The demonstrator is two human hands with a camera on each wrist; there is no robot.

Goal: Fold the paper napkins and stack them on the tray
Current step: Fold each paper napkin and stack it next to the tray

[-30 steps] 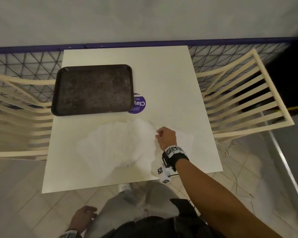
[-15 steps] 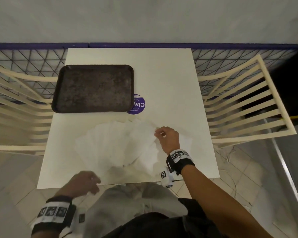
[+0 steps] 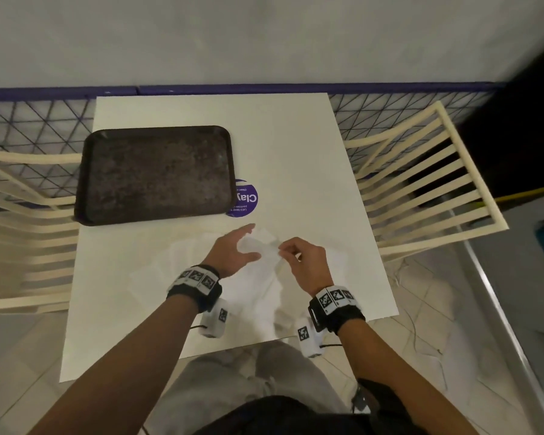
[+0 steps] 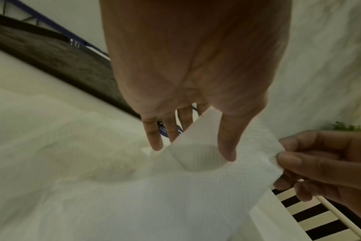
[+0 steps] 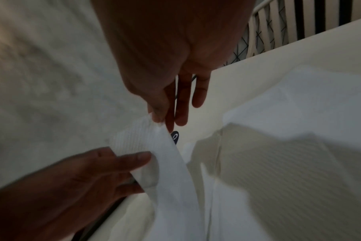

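Our left hand (image 3: 233, 252) has come up, fingers spread, to the napkin (image 3: 261, 244) our right hand (image 3: 302, 262) pinches near the table's (image 3: 296, 152) middle; folding can start.

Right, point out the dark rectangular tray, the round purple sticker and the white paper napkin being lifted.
Dark rectangular tray (image 3: 157, 175): head view, middle of its bare floor.
Round purple sticker (image 3: 246, 199): head view, its lettered middle, beside the tray's right edge.
White paper napkin (image 4: 198, 156): left wrist view, raised corner pinched by the right hand (image 4: 324, 164).

Dim indoor light, soft shadows under the hands (image 3: 266, 255), wide-angle bowing at edges, blurred wrist views
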